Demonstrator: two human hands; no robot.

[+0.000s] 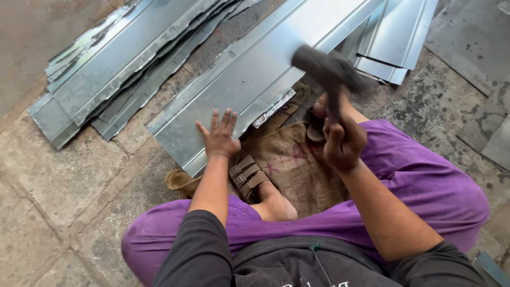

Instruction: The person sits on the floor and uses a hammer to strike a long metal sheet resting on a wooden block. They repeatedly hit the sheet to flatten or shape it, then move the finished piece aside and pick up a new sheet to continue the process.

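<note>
Head view: the left hand [220, 139] presses flat, fingers spread, on the galvanised sheet-metal panel [249, 79] lying across burlap sacking [289, 159] before the seated person. The right hand [344, 142] is wrapped tight around a raised, motion-blurred hammer [324, 66]. Striking well probably means pinning the sheet firmly, fingers away from the crumpled edge. Smooth, shiny, folded ribs; rough concrete floor [64, 186].

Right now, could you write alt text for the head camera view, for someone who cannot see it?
A person seated on the floor presses the left hand flat on a long sheet-metal panel while the right hand grips a blurred hammer raised above the panel's edge. More folded metal panels lie stacked to the left, and brown sacking lies under the feet.
</note>
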